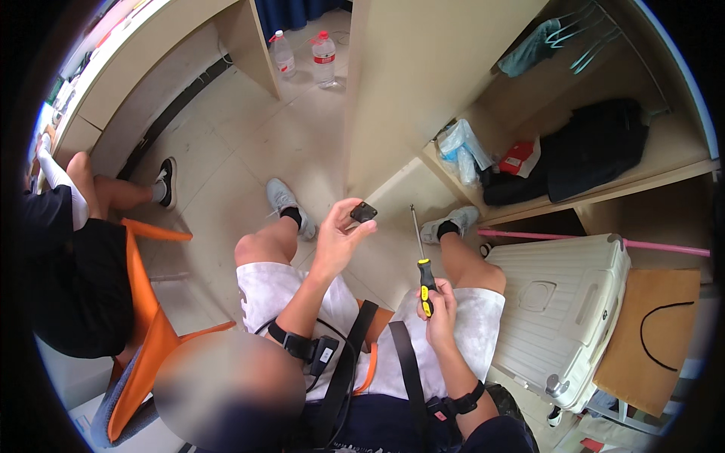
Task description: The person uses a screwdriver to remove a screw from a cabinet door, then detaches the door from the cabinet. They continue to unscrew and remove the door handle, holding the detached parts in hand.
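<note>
My left hand [337, 238] is raised over the gap between my knees. It pinches a small black square piece [363, 212] with rounded corners between thumb and fingers; its exact kind is too small to tell. Lower and to the right, my right hand [440, 313] is wrapped around the black-and-yellow handle of a screwdriver [425, 281]. The thin metal shaft points up and away from me, its tip to the right of the black piece and apart from it.
A wooden wardrobe [430, 68] stands ahead, with black clothing [596, 151] on its shelf. To my right are a white suitcase [536, 302], a pink pole [657, 248] and a brown bag [649, 340]. Another person sits at left near an orange chair [147, 291]; two bottles [324, 60] stand far off.
</note>
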Available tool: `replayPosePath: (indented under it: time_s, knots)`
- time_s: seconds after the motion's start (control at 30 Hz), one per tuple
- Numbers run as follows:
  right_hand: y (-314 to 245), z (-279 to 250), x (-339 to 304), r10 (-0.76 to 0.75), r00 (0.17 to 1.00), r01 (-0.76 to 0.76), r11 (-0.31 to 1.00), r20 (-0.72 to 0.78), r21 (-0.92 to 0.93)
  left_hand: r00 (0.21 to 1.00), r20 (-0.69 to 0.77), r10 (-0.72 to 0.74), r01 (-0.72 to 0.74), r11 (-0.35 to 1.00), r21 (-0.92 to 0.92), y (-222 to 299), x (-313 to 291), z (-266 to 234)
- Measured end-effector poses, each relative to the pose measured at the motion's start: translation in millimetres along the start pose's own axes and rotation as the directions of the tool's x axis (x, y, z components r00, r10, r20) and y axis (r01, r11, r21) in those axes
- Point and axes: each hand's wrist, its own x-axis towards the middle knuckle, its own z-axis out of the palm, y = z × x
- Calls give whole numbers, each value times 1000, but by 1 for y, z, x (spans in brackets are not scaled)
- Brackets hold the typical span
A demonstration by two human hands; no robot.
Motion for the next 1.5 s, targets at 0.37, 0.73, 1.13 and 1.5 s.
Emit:
replayPosePath:
  time_s: [0.37,0.73,1.13,1.5]
  knots:
    - [13,6,-4,-102,987,132,954,122,-270,992,47,-117,115,992,44,4,-2,-1]
    - [21,8,-9,-172,984,180,910,55,-372,990,86,-111,111,994,2,1,-2,-3]
    - [22,11,-5,-130,982,180,862,136,-473,987,138,-89,96,994,-48,0,-2,-4]
    - [20,12,-6,7,994,40,907,111,-418,967,215,-138,152,987,-48,-3,-3,-7]
